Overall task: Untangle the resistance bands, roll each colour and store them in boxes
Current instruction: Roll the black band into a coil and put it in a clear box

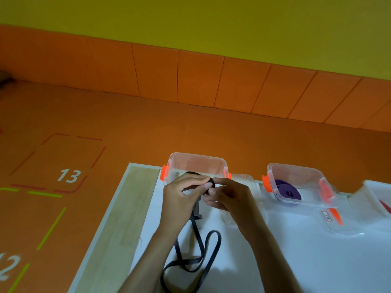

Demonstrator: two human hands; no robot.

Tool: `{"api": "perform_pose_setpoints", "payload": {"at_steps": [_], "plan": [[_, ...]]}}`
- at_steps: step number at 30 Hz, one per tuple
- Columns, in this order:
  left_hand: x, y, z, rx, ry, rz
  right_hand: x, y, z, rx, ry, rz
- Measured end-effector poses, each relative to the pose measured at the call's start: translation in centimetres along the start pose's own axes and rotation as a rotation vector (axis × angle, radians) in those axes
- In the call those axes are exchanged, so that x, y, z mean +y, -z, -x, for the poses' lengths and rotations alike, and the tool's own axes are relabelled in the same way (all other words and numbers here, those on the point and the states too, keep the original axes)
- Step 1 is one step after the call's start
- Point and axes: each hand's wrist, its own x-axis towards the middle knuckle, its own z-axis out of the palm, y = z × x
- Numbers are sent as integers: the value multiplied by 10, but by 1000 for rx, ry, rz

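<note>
Black band (212, 184): I see its started coil pinched between the curled fingers (198, 181) of the left hand (182, 195) and the right hand (228, 197) at centre frame, just in front of a clear box (196, 159) with orange clasps. The rest of it hangs down and loops loosely over the white bench (296, 261) toward lower centre. To the right, a second clear box (296, 168) holds a rolled purple band (285, 190). A third box (376, 187) sits at the right edge.
</note>
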Motion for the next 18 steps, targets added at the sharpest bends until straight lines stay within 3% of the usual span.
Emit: {"api": "perform_pose_setpoints", "payload": {"at_steps": [3, 7, 10, 18], "plan": [[-4, 0, 7, -88, 55, -34, 5, 0, 4, 68, -29, -35], [-8, 1, 10, -141, -13, -98, 4, 2, 5, 85, -72, -125], [-13, 3, 8, -186, 35, -79, 7, 1, 4, 93, -66, -79], [-10, 2, -1, -115, -1, -76, 0, 12, -6, 144, 44, 150]]}}
